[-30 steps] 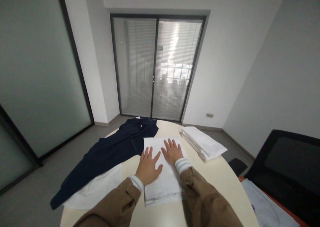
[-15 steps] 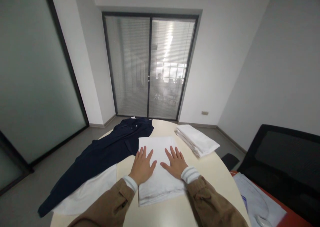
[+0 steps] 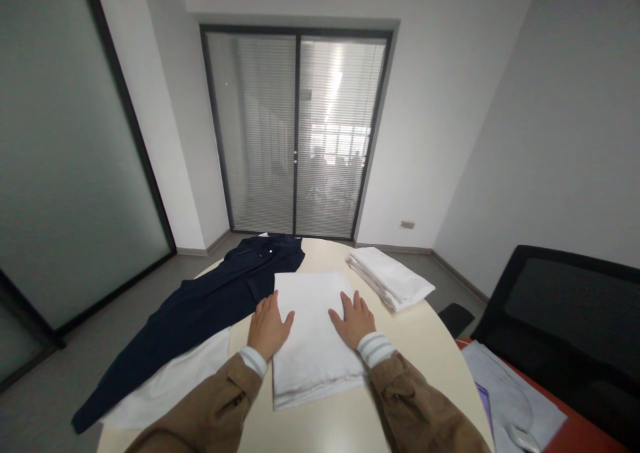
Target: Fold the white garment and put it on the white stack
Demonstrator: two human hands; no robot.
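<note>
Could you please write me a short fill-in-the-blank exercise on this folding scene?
1. Both hands, left hand and right hand, lie flat on a folded ____ cloth.
2. The garment left of the cloth is dark ____.
3. The stack of folded white cloths lies to the cloth's ____.
4. The table has a ____ edge.

Missing words: white; blue; right; round

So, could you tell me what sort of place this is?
Probably a small office meeting room: a round table, a black mesh office chair and a glass door with blinds. Both hands rest flat on a folded white cloth.
</note>
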